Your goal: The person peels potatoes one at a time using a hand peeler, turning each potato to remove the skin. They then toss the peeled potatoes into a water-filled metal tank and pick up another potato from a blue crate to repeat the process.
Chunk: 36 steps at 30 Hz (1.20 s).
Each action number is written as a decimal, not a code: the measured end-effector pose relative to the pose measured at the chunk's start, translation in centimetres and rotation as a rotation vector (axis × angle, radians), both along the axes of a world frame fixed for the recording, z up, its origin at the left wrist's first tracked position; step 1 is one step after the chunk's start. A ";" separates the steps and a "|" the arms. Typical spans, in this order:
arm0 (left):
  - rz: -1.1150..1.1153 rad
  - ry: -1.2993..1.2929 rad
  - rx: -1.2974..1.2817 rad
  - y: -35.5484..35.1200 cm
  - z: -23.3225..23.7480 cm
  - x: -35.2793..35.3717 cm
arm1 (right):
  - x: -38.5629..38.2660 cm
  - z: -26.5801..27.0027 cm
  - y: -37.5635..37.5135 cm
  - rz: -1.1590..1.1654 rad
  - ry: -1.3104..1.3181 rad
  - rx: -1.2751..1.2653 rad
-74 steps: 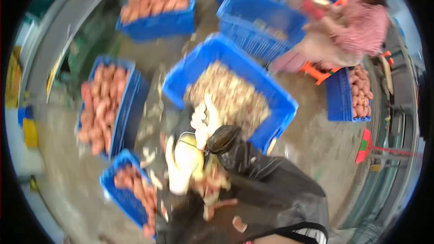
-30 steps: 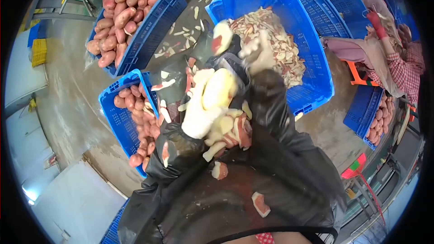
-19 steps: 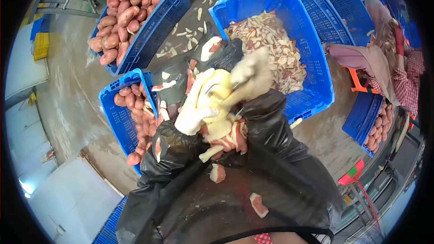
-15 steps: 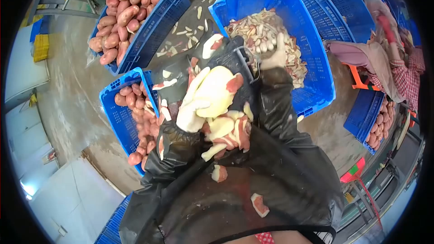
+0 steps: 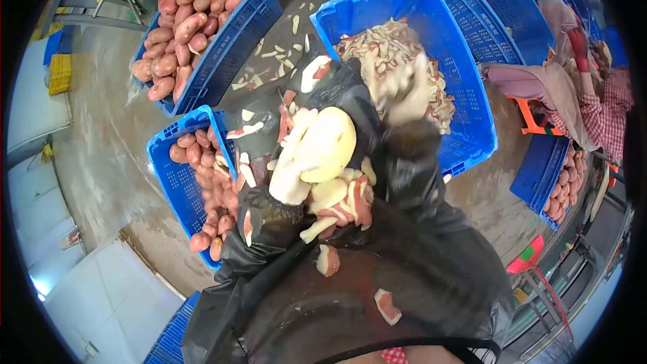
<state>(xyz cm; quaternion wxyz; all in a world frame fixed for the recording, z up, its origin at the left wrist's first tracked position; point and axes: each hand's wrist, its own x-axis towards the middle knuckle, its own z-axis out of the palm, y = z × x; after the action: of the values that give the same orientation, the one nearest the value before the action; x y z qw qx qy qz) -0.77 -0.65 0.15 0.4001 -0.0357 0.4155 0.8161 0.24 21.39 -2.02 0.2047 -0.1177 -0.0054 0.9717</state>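
Observation:
My left hand (image 5: pixel 291 168), in a pale glove, is closed around a large potato (image 5: pixel 333 145) above my lap. The potato's visible side is pale yellow and peeled. Motion smears my right hand (image 5: pixel 409 100), which is over the near part of a blue crate of potato peelings (image 5: pixel 472 104); its fingers and anything in them cannot be made out. Below the potato, red-and-white peelings (image 5: pixel 344 202) lie heaped on my dark apron (image 5: pixel 431 256). Single scraps cling to the apron and sleeves.
Red potatoes fill a large blue crate (image 5: pixel 232 47) at upper left and a smaller blue crate (image 5: pixel 176 185) by my left arm. More blue crates (image 5: pixel 482 17) stand at upper right. Another person's checked sleeve (image 5: pixel 610 111) shows at right. Peelings litter the wet floor.
The red skin patch on the potato's right side no longer shows. My right hand, clearer before with curled fingers, is now blurred. The left hand keeps its hold.

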 end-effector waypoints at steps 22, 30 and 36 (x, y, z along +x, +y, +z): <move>-0.194 0.069 0.110 -0.1 0.0 -0.6 | 0.0 0.1 -0.6 0.128 0.039 0.013; -0.426 0.956 -0.472 -0.7 0.8 -0.1 | 1.4 1.4 -1.5 0.145 -0.358 0.209; -0.297 1.208 -0.608 0.1 0.8 0.9 | 3.4 -1.5 0.1 0.177 0.061 -0.116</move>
<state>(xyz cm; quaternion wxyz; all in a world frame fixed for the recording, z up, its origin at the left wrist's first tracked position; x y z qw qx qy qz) 0.15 -0.55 0.97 0.1782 0.3718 0.7764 0.4767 3.64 21.51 -3.50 0.1112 -0.0986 0.0467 0.9878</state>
